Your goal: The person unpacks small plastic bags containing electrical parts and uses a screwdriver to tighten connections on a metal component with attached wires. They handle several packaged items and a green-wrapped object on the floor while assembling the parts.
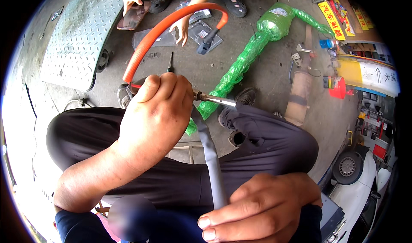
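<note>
Green-wrapped part [243, 61], one, on floor [195, 69] ahead; left hand [156, 107] clenched round one orange-sleeved cable [149, 37], right hand [264, 208] half-curled on one grey sleeve [210, 157].

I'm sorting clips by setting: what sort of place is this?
Probably a vehicle repair shop: a white car stands at the right, what looks like a muffler lies on the floor, and a studded metal plate is at the left.

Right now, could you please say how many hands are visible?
4: left hand and right hand near the grey tube, another hand by the smartphone, a fourth hand by a plastic bag.
</note>
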`<action>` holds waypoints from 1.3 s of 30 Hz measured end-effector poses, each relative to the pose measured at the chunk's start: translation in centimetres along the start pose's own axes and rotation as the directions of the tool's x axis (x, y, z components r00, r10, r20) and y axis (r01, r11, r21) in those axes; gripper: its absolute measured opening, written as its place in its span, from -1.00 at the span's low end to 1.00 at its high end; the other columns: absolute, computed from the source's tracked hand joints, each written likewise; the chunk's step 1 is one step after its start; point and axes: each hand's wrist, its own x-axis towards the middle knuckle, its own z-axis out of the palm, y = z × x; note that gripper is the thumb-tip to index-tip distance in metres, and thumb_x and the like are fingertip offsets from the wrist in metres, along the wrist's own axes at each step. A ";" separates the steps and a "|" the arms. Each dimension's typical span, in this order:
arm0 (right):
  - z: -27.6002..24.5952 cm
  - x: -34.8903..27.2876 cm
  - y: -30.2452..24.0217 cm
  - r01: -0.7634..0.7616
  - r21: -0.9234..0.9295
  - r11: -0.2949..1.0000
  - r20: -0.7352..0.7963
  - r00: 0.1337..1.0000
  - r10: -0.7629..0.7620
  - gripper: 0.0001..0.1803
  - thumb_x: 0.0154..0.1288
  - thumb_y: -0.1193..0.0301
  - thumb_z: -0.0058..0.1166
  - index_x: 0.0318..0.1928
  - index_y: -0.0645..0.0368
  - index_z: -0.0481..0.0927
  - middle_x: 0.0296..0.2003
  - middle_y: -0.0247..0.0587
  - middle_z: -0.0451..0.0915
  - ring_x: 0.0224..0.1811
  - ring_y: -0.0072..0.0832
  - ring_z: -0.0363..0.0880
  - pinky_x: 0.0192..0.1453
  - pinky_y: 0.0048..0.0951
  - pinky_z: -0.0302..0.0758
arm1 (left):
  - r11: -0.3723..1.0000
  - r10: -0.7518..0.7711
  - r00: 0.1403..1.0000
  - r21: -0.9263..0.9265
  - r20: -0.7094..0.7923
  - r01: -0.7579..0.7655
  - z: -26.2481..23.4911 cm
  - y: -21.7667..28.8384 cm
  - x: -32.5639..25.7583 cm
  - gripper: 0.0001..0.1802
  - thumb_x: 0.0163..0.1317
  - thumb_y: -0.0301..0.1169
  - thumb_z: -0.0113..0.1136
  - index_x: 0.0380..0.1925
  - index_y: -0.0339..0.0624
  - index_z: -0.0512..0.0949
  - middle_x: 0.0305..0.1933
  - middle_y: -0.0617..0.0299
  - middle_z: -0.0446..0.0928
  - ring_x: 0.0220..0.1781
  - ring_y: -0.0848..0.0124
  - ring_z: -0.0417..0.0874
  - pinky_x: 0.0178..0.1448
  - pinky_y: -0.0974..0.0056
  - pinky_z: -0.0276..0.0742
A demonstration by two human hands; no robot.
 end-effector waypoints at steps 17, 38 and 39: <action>-2.9 -1.1 4.7 -0.782 -0.495 0.378 -0.104 0.485 0.868 -0.65 0.61 0.33 0.20 -0.35 0.26 0.50 -0.55 0.03 0.58 -0.54 0.05 0.59 -0.44 -0.07 0.42 | 0.999 0.048 0.999 0.006 0.021 -0.048 -0.8 0.3 -0.7 -0.58 0.18 -0.37 0.26 0.06 -0.24 0.64 -0.12 0.28 0.54 0.04 0.36 0.58 0.25 0.23 0.47; -2.8 -0.5 5.3 -0.883 -0.285 0.374 -0.062 0.406 0.912 -0.52 0.75 0.19 -0.01 -0.36 0.26 0.44 -0.59 -0.08 0.44 -0.55 -0.15 0.44 -0.35 -0.16 0.36 | 1.000 0.020 1.000 -0.008 0.020 -0.020 -0.6 -0.4 -1.0 -0.60 0.18 -0.38 0.27 0.04 -0.23 0.67 -0.13 0.29 0.55 0.01 0.37 0.58 0.22 0.25 0.46; -2.7 -0.7 5.4 -0.869 -0.320 0.377 -0.065 0.417 0.906 -0.52 0.75 0.20 -0.01 -0.36 0.26 0.44 -0.59 -0.08 0.43 -0.55 -0.16 0.43 -0.36 -0.16 0.35 | 1.000 0.019 1.000 -0.017 0.025 -0.019 -0.6 -0.4 -1.0 -0.60 0.18 -0.38 0.27 0.03 -0.23 0.67 -0.13 0.29 0.55 0.01 0.37 0.58 0.22 0.24 0.46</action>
